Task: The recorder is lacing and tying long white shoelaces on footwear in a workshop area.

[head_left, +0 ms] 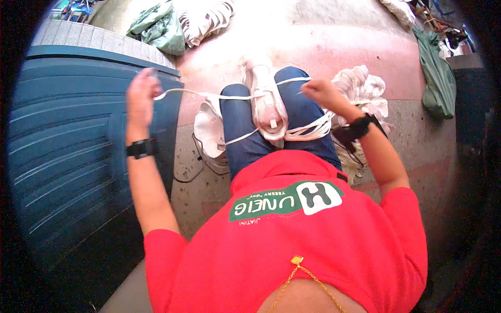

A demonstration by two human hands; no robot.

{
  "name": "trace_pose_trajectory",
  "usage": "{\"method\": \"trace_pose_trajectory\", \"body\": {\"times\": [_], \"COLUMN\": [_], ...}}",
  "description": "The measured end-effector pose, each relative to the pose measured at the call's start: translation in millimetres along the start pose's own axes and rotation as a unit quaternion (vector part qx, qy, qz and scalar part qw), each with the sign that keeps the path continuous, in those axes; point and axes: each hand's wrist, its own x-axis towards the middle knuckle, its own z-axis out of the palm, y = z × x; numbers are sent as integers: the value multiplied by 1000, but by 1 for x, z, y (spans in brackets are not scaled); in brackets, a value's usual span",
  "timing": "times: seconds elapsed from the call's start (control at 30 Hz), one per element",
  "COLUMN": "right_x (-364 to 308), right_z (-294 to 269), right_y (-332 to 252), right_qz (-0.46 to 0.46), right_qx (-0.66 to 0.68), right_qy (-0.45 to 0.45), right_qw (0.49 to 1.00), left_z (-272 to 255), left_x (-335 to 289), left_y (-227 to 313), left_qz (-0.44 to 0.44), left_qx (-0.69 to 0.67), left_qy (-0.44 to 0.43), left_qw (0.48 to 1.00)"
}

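A white shoe [269,107], seemingly just an upper, is held upright between my knees. A white shoelace [235,97] runs across it, stretched out to both sides. Out to the left, beside the blue door, my left hand [141,96] grips one end of the lace. Above my right knee, my right hand [329,96] pinches the other end, its fingertips pressed together. Over my right thigh hangs a bundle of loose white laces [313,129]. Another white shoe piece [209,128] rests by my left knee.
Close on my left stands a blue panelled door [78,141]. A pile of white shoe pieces [365,88] lies by my right knee. Green sacks [162,31] and more white pieces [206,18] sit farther ahead; another green sack [438,78] is at the far right.
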Motion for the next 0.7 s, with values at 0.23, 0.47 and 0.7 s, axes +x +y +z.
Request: {"method": "trace_pose_trajectory", "body": {"times": [0.23,0.47,0.7], "right_x": [18,19,21], "right_z": [64,77,76], "right_y": [-15,-24,-30], "right_qz": [2,2,-207], "right_qx": [-240,-341,-465], "right_qy": [98,93,55], "right_qw": [966,935,859], "left_z": [141,154,156], "left_x": [-52,-60,-65], "left_y": [-72,-110,-105], "left_qz": [-169,-3,10], "left_qx": [99,298,312], "left_qy": [-198,-189,-112], "left_qw": [960,935,943]}}
